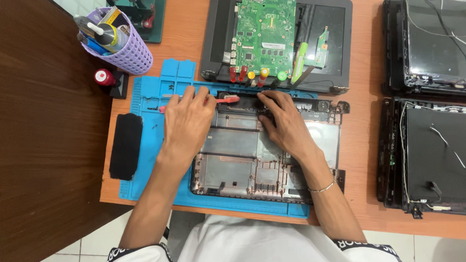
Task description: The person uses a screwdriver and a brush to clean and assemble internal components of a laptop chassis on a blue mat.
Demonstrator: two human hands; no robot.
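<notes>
- Nearest to the person, on the blue work mat (145, 166), lies an empty laptop bottom case (245, 162), open side up.
- On the far edge of this case, the left hand (185, 122) rests with its grip closed on a red-handled brush (224, 99), which lies across the case's top rim.
- Just beside it, the right hand (285, 123) presses on the same far edge; its fingers are bent down, holding nothing that I can see.
- Left of the mat, a black pad (126, 146) lies on the desk (364, 141).
- Behind the hands, coloured screwdrivers (257, 76) stand in a row.
- Further back, a green motherboard (265, 32) lies on another laptop shell (333, 37).
- At the far left corner stands a purple basket (127, 52).
</notes>
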